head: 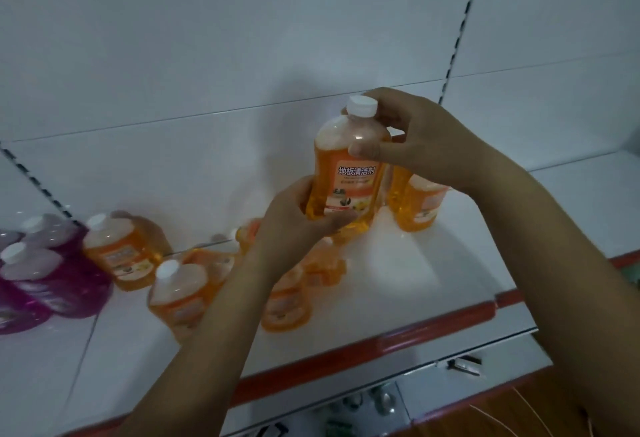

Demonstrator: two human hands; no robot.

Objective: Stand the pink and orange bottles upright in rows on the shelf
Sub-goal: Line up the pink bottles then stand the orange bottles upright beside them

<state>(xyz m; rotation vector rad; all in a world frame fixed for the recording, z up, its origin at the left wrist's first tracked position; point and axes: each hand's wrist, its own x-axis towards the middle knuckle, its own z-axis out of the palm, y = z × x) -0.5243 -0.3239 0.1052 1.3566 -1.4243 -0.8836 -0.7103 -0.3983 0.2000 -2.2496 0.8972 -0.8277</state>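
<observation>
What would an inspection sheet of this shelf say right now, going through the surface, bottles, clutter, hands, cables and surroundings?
Surface: white shelf with a red front edge, glossy.
Job's things: one orange bottle with a white cap, held upright above the shelf in both hands; another orange bottle stands behind the right wrist; more orange bottles stand at left centre, blurred; pink bottles grouped at far left.
Clutter: nothing seen on the shelf.
Hands: left hand grips the held bottle's base; right hand grips its shoulder, thumb on the front.
Cables: thin pale wires at lower right, below the shelf.
Surroundings: white back panels with a slotted upright; metal brackets under the shelf.
</observation>
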